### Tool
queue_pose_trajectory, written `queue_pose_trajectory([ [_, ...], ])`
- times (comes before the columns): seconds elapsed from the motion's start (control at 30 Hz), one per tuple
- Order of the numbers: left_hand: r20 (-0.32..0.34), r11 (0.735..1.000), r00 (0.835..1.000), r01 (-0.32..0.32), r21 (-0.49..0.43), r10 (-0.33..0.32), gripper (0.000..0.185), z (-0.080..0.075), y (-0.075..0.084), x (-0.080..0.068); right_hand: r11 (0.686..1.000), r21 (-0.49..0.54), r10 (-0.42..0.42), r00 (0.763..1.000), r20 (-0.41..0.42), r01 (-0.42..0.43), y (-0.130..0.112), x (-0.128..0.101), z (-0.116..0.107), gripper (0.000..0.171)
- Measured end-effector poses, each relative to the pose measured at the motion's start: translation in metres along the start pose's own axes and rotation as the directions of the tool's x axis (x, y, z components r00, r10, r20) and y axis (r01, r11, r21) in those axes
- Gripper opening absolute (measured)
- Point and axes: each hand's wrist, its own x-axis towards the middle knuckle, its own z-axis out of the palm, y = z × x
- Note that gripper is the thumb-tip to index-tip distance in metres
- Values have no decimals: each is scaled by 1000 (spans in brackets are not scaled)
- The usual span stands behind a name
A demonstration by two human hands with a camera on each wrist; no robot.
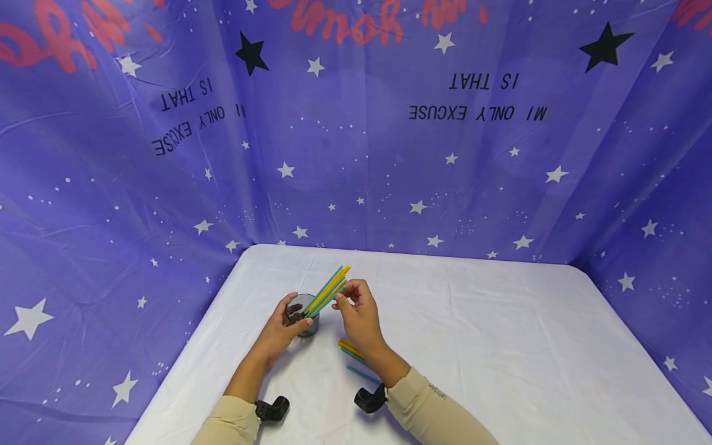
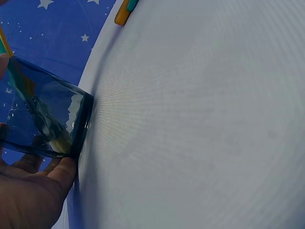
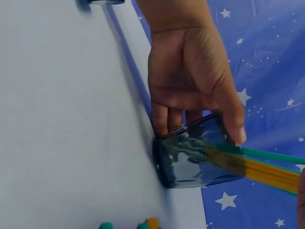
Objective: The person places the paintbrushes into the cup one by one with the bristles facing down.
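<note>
My left hand (image 1: 276, 335) grips a dark, see-through glass cup (image 1: 309, 329), fingers around its side and thumb at the rim beside the sticks. A bundle of thin yellow and teal sticks (image 1: 326, 293) leans out of the cup toward the right; their lower ends show through the glass wall (image 3: 188, 169) in the right wrist view. My right hand (image 1: 361, 318) is at the upper part of the bundle, thumb and forefinger pinching a stick at its near side. Only a fingertip of that hand (image 3: 301, 193) enters the right wrist view.
More yellow and teal sticks (image 1: 351, 350) lie on the white-covered table (image 1: 489, 346), partly hidden beneath the right forearm. Black wrist cameras (image 1: 272, 409) sit at both cuffs. A purple star-printed curtain (image 1: 389, 185) surrounds the table's back and sides.
</note>
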Motion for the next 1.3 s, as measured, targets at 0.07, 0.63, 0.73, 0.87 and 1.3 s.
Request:
queue_pose_trajectory([
  [0.07,-5,1000,1000,1,2,-1,82,0,1,-1,999,-38,21,1000,17,-20,3,1,-1,12],
  [0.63,2,1000,1000,1,-23,-1,81,-1,5,2,790,-609,331,888,318,-76,30,2,-43,12],
  [0.73,4,1000,1000,2,-20,-2,81,-2,4,2,732,-682,377,837,396,-7,34,0,-49,11],
  [0.87,2,1000,1000,3,-13,-3,82,-2,4,1,666,-743,416,793,445,68,35,-1,-52,9],
  [1.3,2,1000,1000,-22,12,22,84,0,0,-1,524,-833,496,731,469,179,31,-1,-50,18],
])
